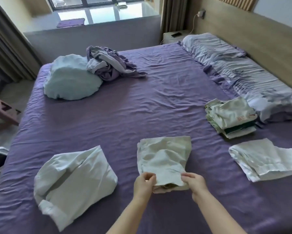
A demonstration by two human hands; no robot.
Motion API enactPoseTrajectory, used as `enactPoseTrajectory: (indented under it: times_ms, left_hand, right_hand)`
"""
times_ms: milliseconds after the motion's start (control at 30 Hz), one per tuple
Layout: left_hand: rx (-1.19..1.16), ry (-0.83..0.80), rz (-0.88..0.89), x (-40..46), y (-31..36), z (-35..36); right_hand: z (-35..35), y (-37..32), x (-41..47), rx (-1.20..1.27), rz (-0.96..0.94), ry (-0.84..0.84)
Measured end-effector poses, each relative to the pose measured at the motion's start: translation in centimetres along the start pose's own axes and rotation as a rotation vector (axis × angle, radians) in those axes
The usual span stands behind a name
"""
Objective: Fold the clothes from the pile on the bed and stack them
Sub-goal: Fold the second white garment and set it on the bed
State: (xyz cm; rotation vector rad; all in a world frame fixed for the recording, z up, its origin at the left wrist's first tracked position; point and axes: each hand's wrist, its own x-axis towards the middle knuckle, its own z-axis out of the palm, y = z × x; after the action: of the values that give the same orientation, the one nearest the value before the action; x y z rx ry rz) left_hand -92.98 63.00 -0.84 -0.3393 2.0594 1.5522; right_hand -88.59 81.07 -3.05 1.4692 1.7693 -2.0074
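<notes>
Left hand (144,184) and right hand (195,184) fingers pinch the folded garment (164,159) on the bed (141,107)

Stack (231,115) right of garment (163,159)

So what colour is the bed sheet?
Purple; the sheet shows best in the head view, its only view.

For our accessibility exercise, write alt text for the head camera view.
Left hand and right hand pinch the near edge of a pale folded garment on a purple bed; a folded stack sits to the right.
</notes>
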Motion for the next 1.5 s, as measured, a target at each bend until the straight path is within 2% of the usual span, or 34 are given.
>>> enactPoseTrajectory:
  times_ms: [67, 233, 400, 500, 600, 733, 833, 967, 1167, 1300, 1400, 1500]
  left_hand:
    - [0.011, -0.034, -0.045, -0.8, -3.0, 0.3]
    - [0.222, 0.093, -0.024, -2.4, -8.7, 0.3]
    - [0.266, -0.075, -0.311, -3.5, -15.3, -0.2]
    - [0.273, -0.152, -0.378, -4.5, -18.6, -0.2]
    - [0.344, -0.126, -0.373, -4.4, -20.3, -0.3]
    - [0.454, -0.003, -0.275, -1.3, -19.8, -0.4]
    - [0.382, 0.009, -0.244, 2.2, -18.3, 0.2]
    - [0.307, 0.07, -0.282, 7.2, -16.9, 1.2]
    - [0.192, 0.188, -0.193, 13.4, -14.0, 1.7]
    - [0.254, 0.236, -0.182, 16.9, -12.2, 1.5]
    - [0.28, 0.349, -0.235, 17.1, -12.7, 0.7]
    - [0.269, 0.359, -0.27, 17.3, -13.1, 0.4]
  right_hand:
    - [-0.4, 3.6, -0.3, 0.02, 0.074, 0.033]
    - [-0.8, 9.8, -1.6, 0.042, 0.233, 0.098]
    - [-1.4, 15.1, -2.0, -0.066, 0.248, 0.043]
    - [-2.1, 18.9, -2.6, -0.121, 0.271, 0.071]
    - [-2.2, 20.8, -2.5, -0.142, 0.276, 0.107]
    - [-1.5, 19.4, 0.0, -0.266, 0.095, 0.137]
    - [-0.4, 16.9, 3.3, -0.407, -0.047, 0.08]
    - [1.8, 14.3, 8.2, -0.76, -0.22, -0.036]
    - [3.3, 11.6, 13.5, -1.115, -0.343, -0.02]
    - [4.2, 10.6, 15.6, -1.28, -0.42, 0.008]
    - [4.4, 10.4, 14.9, -1.409, -0.473, -0.07]
    - [4.0, 10.1, 14.7, -1.425, -0.585, -0.073]
